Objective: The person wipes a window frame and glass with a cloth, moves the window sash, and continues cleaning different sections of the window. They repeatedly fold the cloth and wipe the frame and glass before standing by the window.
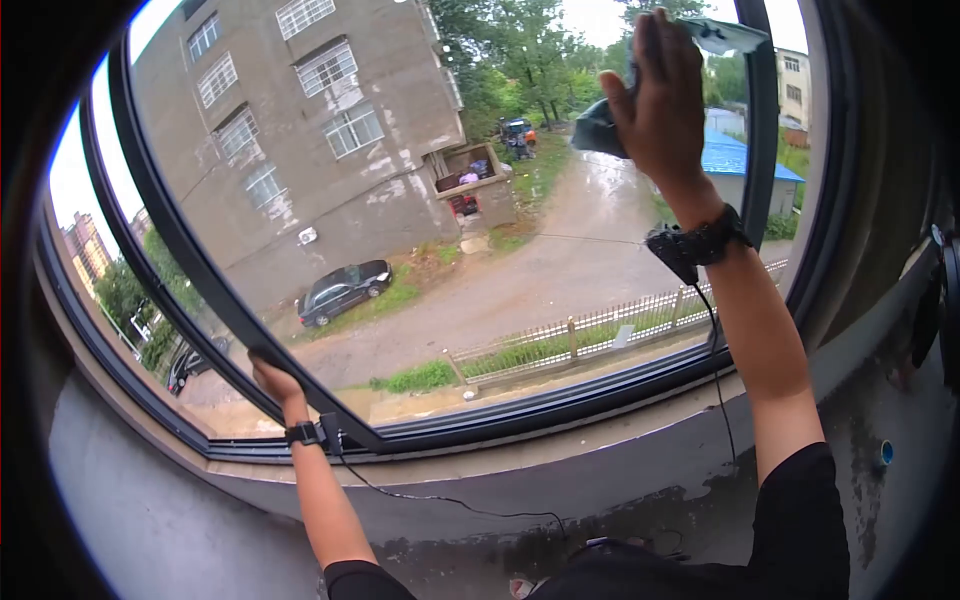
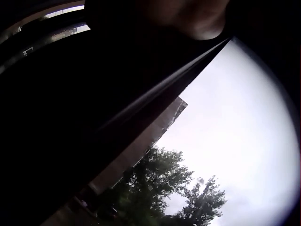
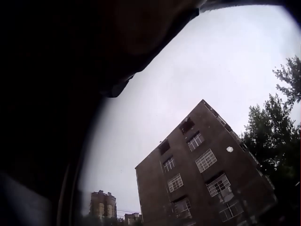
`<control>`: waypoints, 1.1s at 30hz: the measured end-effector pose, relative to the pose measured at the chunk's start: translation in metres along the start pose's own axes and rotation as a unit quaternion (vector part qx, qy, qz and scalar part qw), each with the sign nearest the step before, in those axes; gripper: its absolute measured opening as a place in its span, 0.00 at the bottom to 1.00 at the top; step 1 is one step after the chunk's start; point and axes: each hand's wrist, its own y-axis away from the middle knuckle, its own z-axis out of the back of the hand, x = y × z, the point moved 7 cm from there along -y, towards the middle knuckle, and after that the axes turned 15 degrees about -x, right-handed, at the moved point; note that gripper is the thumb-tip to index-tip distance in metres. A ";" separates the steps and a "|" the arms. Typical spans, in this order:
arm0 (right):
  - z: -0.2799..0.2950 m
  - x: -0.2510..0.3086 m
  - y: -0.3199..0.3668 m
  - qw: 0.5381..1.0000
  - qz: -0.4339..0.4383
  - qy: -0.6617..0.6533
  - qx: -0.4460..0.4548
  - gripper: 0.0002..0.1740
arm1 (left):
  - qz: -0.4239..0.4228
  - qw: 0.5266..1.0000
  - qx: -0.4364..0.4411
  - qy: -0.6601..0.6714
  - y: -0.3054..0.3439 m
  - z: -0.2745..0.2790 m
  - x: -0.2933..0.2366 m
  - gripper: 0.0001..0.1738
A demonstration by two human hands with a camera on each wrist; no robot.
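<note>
Up on the right part of the glass, my right hand (image 1: 668,105) lies flat with its fingers straight, pressing a grey-green cloth (image 1: 598,130) to the pane. The cloth sticks out on both sides of the palm, and its middle is hidden behind the hand. Low on the left, my left hand (image 1: 275,382) grips the upright edge of the dark window frame (image 1: 335,403) near its bottom corner. Some of its fingers are out of sight by the frame. In the left wrist view part of the left hand (image 2: 197,21) shows at the top, dark and blurred.
Below the window runs a sill (image 1: 500,462) over a grey wall. A thin cable (image 1: 450,495) trails from the left wrist, another (image 1: 722,390) from the right. Outside are a building (image 1: 300,130), a parked car (image 1: 345,290) and a fence (image 1: 600,335).
</note>
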 end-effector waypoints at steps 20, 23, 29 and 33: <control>-0.023 0.321 0.048 0.938 0.276 -0.198 0.068 0.25 | 0.078 0.988 0.087 0.097 0.028 -0.014 -0.039 0.36; 0.003 0.219 0.048 0.948 0.211 -0.193 0.137 0.22 | 0.130 0.986 0.090 0.048 0.021 -0.014 -0.003 0.38; 0.063 -0.032 0.090 0.975 0.044 -0.069 0.205 0.27 | 0.097 0.992 -0.021 -0.082 0.009 0.007 0.000 0.40; 0.116 -0.193 0.112 0.989 -0.075 -0.006 0.130 0.29 | 0.034 0.998 -0.039 -0.025 0.002 0.018 -0.029 0.28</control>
